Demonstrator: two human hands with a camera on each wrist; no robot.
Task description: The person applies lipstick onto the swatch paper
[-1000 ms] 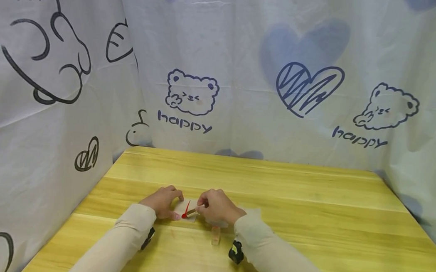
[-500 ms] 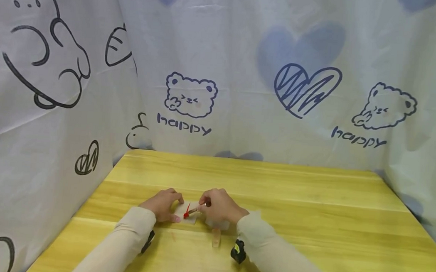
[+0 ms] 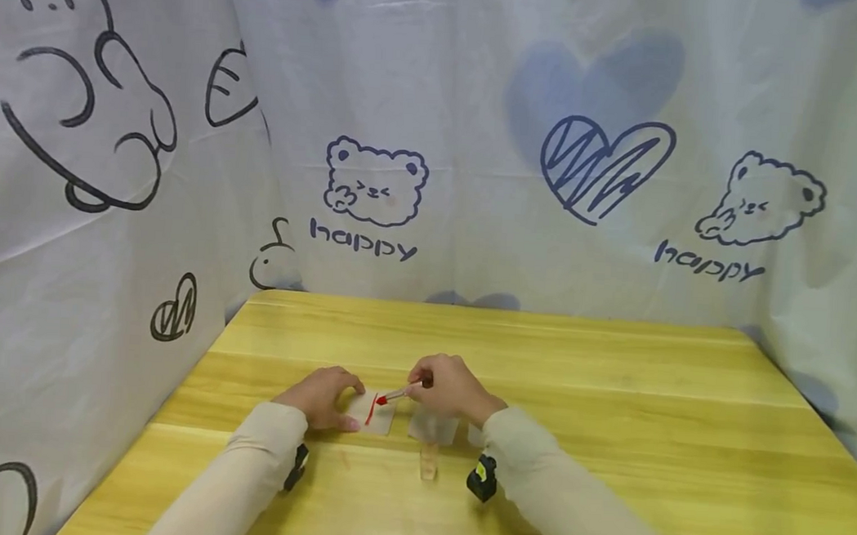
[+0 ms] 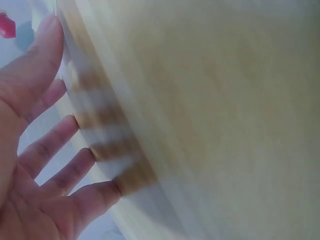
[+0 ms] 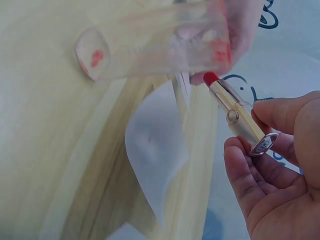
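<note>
My right hand [image 3: 458, 388] pinches a lipstick [image 5: 235, 112] with a gold and silver tube and a bare red tip. The tip is just over a small white sheet of paper [image 3: 382, 423], which carries a thin red stroke [image 3: 370, 414]. Whether the tip touches the paper cannot be told. On the paper's left side rests my left hand [image 3: 320, 400], thumb and fingers spread apart and holding nothing. A clear lipstick cap [image 5: 150, 42] with red smears lies closer to me; in the head view this cap [image 3: 428, 462] is between my forearms.
A second paper sheet [image 3: 433, 426] lies right of the marked one, its edge curled up in the right wrist view. Part of another sheet [image 3: 475, 436] shows by my right sleeve. Printed white curtains [image 3: 475, 221] stand behind the wooden table [image 3: 578, 358].
My right hand has moved away from me and rightward, taking the lipstick from the stroke's near end to beside its upper part. The whole stroke now shows. My left hand stays in place.
</note>
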